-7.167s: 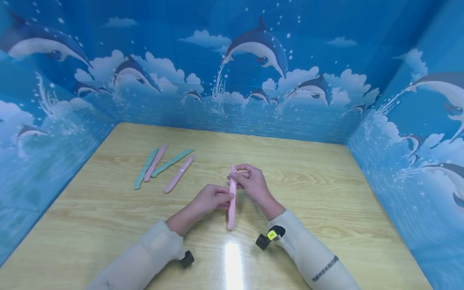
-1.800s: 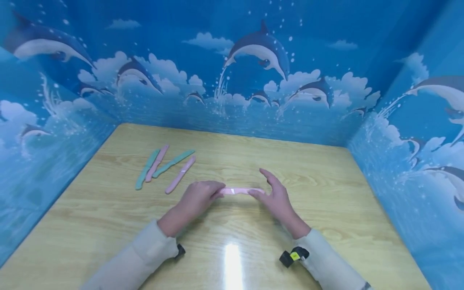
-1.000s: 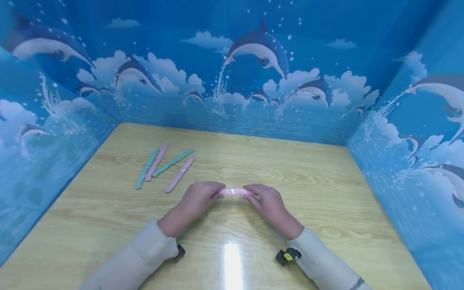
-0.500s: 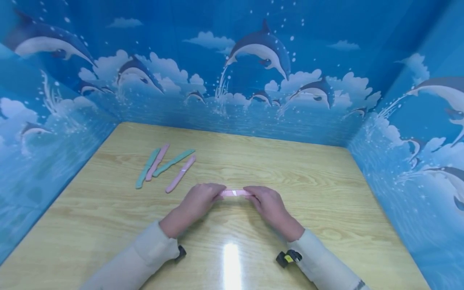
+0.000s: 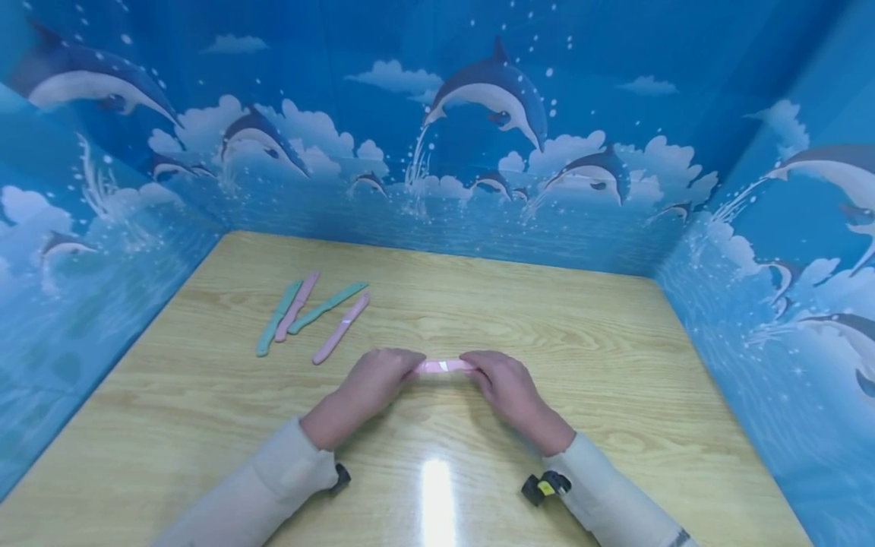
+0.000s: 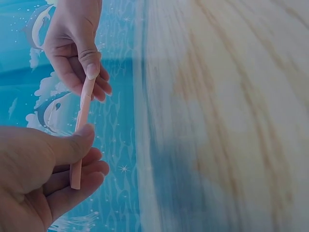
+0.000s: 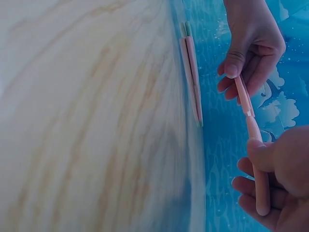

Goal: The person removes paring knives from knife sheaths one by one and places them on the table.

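A slim pink eyebrow razor (image 5: 443, 366) is held sideways above the table, near its middle. My left hand (image 5: 379, 380) pinches its left end between thumb and fingers. The right hand (image 5: 511, 384) grips the other end the same way. In the right wrist view, the razor's rounded handle (image 7: 261, 186) lies across my right fingers under the thumb. A small white band shows midway along the razor, between the two hands. The left wrist view shows the left thumb pressing the razor's flat end (image 6: 76, 176) against the fingers. Both ends are partly covered in the head view.
Two green razors (image 5: 278, 319) (image 5: 328, 307) and two pink ones (image 5: 297, 305) (image 5: 341, 328) lie on the wooden table (image 5: 581, 327) at the left back. A blue dolphin-print curtain (image 5: 437, 205) encloses the back and sides.
The razor, earlier pointing away from me, now lies crosswise. The right hand, thumb and fingers spread 1.8 s ago, has closed on its end. Since half a second ago, almost nothing has moved.
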Demonstrator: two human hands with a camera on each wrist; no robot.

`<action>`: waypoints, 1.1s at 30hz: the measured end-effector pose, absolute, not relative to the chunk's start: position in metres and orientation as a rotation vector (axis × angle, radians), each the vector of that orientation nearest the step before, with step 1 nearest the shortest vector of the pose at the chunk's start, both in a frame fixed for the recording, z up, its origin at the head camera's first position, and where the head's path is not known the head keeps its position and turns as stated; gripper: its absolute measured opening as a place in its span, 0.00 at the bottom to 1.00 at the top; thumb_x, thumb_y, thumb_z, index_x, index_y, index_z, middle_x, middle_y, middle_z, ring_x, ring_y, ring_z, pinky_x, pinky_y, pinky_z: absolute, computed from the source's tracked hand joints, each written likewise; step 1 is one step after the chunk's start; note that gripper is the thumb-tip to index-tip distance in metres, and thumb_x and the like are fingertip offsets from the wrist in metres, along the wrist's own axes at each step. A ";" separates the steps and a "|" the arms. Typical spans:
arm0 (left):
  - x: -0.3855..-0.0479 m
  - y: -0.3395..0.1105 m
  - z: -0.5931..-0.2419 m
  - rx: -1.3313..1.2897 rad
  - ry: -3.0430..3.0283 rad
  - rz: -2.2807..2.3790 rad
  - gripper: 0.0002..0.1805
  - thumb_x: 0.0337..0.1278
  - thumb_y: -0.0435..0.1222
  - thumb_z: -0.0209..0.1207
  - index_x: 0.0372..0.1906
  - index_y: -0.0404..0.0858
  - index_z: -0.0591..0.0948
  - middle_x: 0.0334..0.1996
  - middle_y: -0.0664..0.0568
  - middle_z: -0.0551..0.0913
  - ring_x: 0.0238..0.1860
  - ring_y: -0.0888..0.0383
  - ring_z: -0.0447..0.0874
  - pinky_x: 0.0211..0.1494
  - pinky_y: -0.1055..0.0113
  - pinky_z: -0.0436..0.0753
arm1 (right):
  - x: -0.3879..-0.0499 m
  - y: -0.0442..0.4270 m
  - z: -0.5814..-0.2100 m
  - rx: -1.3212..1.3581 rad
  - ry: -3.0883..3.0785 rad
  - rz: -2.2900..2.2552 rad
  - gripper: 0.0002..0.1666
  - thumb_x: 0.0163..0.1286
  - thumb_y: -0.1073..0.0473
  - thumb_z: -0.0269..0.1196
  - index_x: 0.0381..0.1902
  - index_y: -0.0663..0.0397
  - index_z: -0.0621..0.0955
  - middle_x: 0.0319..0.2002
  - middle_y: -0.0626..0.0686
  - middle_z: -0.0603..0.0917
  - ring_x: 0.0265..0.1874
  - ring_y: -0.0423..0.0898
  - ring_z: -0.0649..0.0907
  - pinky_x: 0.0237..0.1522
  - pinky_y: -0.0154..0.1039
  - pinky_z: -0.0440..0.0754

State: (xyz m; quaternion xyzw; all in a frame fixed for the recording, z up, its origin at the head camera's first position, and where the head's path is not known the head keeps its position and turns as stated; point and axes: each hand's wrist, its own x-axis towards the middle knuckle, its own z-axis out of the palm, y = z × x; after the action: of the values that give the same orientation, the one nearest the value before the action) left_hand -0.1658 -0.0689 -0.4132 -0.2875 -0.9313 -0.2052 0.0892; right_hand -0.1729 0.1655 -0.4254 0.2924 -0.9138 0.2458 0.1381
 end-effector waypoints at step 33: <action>-0.163 -0.071 -0.415 -0.774 -2.788 -0.663 0.12 0.57 0.30 0.64 0.46 0.39 0.85 0.44 0.47 0.87 0.45 0.50 0.87 0.49 0.60 0.85 | -0.173 0.171 -0.428 0.816 -2.691 0.684 0.14 0.65 0.64 0.66 0.49 0.55 0.84 0.47 0.54 0.86 0.48 0.52 0.84 0.52 0.48 0.82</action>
State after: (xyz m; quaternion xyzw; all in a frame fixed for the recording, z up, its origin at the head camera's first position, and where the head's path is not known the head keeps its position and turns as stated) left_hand -0.1634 -0.0709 -0.4147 -0.2598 -0.9357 -0.2224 0.0863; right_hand -0.1728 0.1713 -0.4283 0.2798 -0.9228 0.2344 0.1234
